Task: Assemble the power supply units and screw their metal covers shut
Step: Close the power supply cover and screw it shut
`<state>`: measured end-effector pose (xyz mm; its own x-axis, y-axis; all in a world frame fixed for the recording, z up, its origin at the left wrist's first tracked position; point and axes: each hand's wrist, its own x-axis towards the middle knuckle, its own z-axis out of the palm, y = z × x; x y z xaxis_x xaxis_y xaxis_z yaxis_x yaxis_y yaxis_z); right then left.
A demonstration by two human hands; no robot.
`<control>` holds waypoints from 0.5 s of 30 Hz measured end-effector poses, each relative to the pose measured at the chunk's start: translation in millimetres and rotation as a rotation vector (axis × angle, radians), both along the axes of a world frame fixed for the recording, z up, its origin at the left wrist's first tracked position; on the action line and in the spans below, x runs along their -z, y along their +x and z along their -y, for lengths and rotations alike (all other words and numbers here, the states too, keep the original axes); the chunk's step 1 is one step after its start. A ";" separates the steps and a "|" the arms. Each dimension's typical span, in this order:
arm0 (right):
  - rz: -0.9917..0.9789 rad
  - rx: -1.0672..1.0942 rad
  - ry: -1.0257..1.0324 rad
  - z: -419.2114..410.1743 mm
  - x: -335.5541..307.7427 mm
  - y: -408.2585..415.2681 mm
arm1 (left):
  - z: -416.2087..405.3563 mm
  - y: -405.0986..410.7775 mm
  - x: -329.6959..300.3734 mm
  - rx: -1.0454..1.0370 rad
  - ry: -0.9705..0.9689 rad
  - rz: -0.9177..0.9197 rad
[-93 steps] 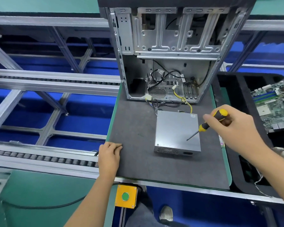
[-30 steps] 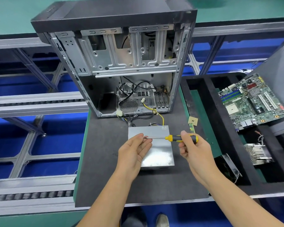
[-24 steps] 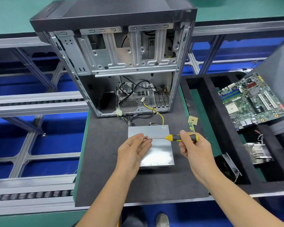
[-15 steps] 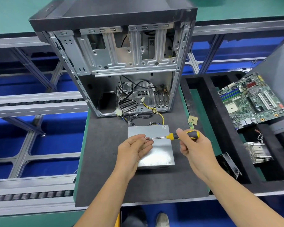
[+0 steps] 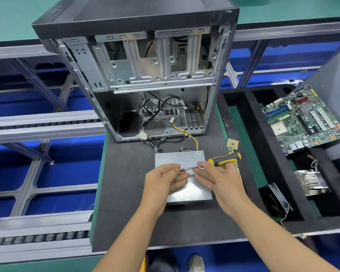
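Both hands meet mid-frame above the PSU (image 5: 182, 174). Left hand (image 5: 163, 183) pinches the screwdriver (image 5: 212, 162) tip — right hand (image 5: 217, 178) fingers curl loosely on its shaft.

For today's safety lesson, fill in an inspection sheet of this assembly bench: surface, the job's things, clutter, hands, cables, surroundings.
Surface: dark mat on a green-edged board.
Job's things: grey power supply box lying flat on the mat; screwdriver held over it.
Clutter: small chip at the mat's right edge.
Hands: left hand pinches the screwdriver tip; right hand grips near the handle.
Cables: yellow and black wires run from the open computer case to the box.
Surroundings: circuit board and heat sink in a black tray; conveyor rails on the left.
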<state>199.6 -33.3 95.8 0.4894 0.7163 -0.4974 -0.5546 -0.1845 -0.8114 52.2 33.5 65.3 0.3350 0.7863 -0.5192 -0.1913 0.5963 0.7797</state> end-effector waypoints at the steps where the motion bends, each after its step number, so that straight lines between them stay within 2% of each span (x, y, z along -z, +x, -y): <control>1: 0.013 0.007 -0.003 -1.7 0.1 -1.8 | -0.9 -0.2 -0.8 0.004 0.003 -0.007; 10: -0.011 0.102 0.016 -16.5 1.7 2.1 | -15.1 7.2 -12.1 0.084 0.005 -0.015; 12: 0.014 0.144 0.024 -18.6 3.3 11.3 | -19.0 11.0 -10.4 0.076 0.155 -0.126; 15: 0.094 0.202 0.036 -22.0 6.3 29.1 | -27.6 15.6 -5.1 0.080 0.627 -0.400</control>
